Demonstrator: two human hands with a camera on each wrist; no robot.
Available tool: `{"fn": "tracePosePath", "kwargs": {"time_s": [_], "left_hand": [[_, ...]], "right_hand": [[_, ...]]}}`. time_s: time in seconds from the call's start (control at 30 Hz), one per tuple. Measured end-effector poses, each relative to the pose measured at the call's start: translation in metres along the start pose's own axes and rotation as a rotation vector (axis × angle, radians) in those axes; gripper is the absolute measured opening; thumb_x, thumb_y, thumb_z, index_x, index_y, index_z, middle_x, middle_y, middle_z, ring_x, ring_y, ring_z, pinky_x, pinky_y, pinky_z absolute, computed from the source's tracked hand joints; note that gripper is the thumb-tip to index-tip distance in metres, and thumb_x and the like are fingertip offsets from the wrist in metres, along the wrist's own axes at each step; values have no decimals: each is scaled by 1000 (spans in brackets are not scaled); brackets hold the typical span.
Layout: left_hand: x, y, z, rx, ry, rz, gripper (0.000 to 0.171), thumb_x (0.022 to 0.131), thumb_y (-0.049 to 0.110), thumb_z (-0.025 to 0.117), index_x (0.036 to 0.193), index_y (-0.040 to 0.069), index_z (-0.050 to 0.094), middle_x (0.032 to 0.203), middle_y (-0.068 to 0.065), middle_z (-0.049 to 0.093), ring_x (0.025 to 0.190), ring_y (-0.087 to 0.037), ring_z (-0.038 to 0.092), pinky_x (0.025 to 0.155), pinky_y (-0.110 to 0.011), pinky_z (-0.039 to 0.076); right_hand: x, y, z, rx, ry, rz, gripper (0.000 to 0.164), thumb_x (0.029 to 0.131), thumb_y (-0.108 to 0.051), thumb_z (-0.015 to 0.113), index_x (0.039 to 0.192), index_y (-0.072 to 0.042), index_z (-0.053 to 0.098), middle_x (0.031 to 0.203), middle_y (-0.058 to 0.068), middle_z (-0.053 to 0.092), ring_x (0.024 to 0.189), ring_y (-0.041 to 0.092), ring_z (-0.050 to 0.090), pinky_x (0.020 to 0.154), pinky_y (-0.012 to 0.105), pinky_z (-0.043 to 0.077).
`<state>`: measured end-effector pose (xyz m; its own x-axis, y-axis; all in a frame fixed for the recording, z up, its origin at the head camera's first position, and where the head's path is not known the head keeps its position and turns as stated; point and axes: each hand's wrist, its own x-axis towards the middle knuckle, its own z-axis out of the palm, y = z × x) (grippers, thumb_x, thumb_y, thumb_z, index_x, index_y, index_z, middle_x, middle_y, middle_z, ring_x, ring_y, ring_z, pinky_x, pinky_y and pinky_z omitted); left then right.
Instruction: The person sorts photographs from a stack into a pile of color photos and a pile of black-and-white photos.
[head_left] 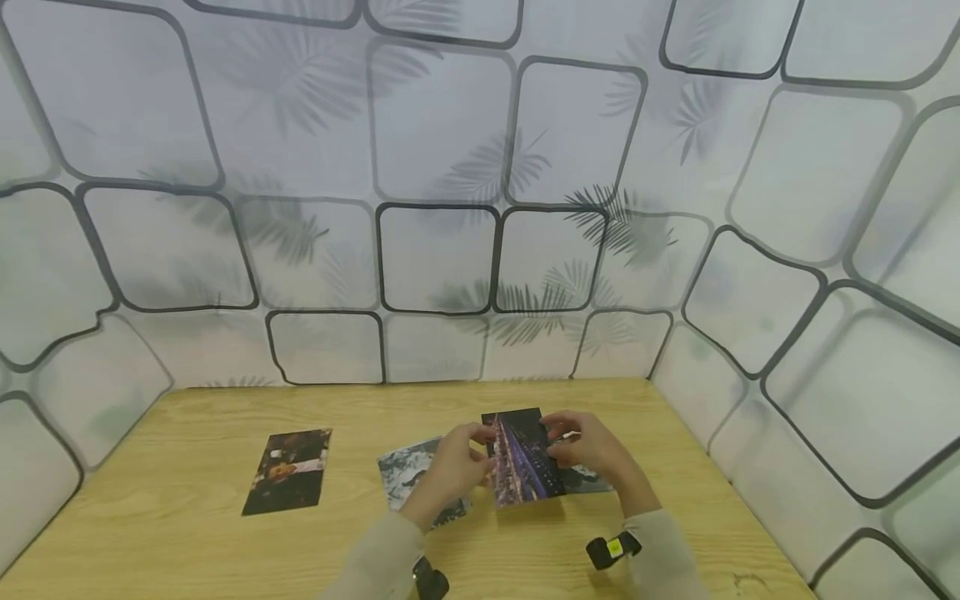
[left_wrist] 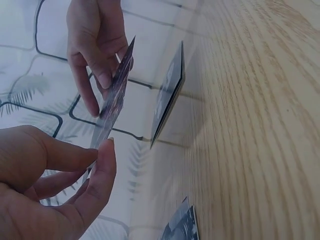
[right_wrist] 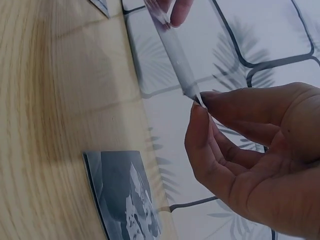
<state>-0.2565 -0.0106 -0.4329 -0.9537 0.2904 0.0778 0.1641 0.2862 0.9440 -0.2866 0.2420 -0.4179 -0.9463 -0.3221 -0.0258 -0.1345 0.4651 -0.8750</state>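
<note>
A photo print of a purple-lit city at night (head_left: 525, 467) is held tilted above the table between both hands. My left hand (head_left: 453, 462) pinches its left edge between thumb and fingers. At the opposite edge, my right hand (head_left: 592, 446) pinches with thumb and fingertips, seen closely in the right wrist view, where the print (right_wrist: 177, 60) shows nearly edge-on. Below the right hand lies a small stack of photos (right_wrist: 125, 195) with a grey-and-white picture on top. A black-and-white photo (head_left: 401, 471) lies on the table, partly covered by the left hand and forearm.
Farther left on the wooden table (head_left: 187, 467) lies a dark photo with a figure in it (head_left: 288, 471). A patterned curtain (head_left: 442, 258) rises behind the table's back edge and along both sides. Small black wrist devices (head_left: 613, 548) sit at both wrists.
</note>
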Motion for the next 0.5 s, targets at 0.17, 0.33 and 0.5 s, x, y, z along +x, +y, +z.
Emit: {"fn": "tracePosePath", "kwargs": {"time_s": [0.17,0.33,0.5], "left_hand": [[4,1,5,12,4,3,43,90,-11,67,132,-5,60,126,-25,55,84,-19,66,69,-42,66],[6,0,6,14,-1,-2,44,90,-12,67,133,-6,59,127,-25,55,84,-20,65,69,-41,66],[4,-2,0,6,-8,-13,44,92,-12,64,135,-6,57,131,-27,51,85,-20,66,68,-38,66]], "right_hand": [[-2,0,-4,10,-4,-3,51,94,-2,69,143,4,54,116,22,61,92,18,69,80,42,65],[-3,-1,-3,17,-2,-8,51,94,0,68,142,6,54,116,24,60,91,19,69,79,44,65],[0,-2,3,26,-1,-6,50,93,2,68,141,7,55,115,24,60,89,18,69,77,42,65]]}}
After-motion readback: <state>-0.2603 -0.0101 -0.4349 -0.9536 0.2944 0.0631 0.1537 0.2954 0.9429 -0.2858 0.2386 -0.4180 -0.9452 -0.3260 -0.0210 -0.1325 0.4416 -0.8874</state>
